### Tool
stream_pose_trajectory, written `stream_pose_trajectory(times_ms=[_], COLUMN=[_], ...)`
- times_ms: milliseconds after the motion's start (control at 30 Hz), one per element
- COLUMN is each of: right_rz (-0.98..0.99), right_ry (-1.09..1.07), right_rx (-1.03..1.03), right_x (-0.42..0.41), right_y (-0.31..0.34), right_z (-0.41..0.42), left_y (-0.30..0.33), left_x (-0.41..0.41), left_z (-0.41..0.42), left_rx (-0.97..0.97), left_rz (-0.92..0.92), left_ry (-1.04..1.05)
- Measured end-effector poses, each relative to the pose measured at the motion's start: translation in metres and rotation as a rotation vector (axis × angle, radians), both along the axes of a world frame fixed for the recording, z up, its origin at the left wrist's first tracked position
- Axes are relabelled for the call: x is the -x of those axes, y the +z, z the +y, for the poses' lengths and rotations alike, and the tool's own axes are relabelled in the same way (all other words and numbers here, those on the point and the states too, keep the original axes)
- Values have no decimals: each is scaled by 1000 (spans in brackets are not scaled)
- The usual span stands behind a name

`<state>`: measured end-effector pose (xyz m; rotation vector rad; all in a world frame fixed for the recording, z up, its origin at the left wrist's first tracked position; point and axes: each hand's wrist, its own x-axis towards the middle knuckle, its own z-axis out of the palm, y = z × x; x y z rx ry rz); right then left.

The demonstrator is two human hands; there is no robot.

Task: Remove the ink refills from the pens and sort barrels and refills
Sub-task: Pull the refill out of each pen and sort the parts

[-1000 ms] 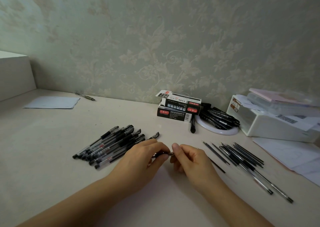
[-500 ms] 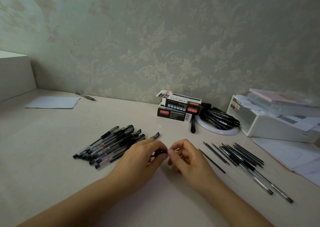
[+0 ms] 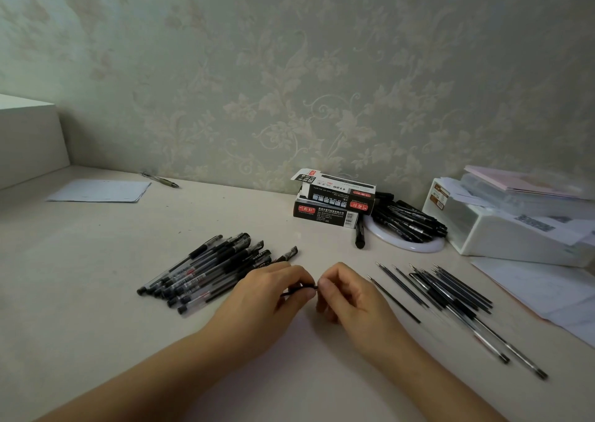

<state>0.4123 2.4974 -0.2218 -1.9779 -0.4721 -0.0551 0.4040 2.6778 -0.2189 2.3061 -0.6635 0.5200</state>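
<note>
Pinching one black pen between them, left hand and right hand oppose to work it apart; whole pens wait at nine o'clock, pulled refills at three.

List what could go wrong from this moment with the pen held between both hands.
1. The left hand grips the pen while the right hand pinches its end; the small tip piece might slip and roll off on the desk.
2. The refills lie loose and fanned out near the right forearm, which might sweep them.
3. A pulled refill could land among the pile of pens, spoiling the sort.
</note>
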Motion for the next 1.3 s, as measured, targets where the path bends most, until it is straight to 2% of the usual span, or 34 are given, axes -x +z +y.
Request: stream_pose_trajectory(times_ms=[467, 567, 667, 767, 933, 1033, 1300], right_rz=[60, 0, -148, -346, -302, -350, -350], right_ry=[-30, -112, -308, -459, -385, -359, -223], right_rx=[1, -78, -159, 90, 485, 569, 309], right_x=[2, 4, 0, -6, -10, -8, -4], right_y=[9, 6, 4, 3, -10, -9, -1], right_z=[2, 6, -2, -14, -13, -9, -10], left_y=[9, 9, 6, 4, 1, 0, 3], left_x=[3, 3, 0, -4, -4, -4, -3], left_z=[0, -1, 2, 6, 5, 6, 7], left_rx=[12, 38, 62, 57, 0, -15, -36], left_rz=[-93, -84, -77, -41, 23, 60, 65], left_ry=[35, 67, 146, 204, 180, 173, 117])
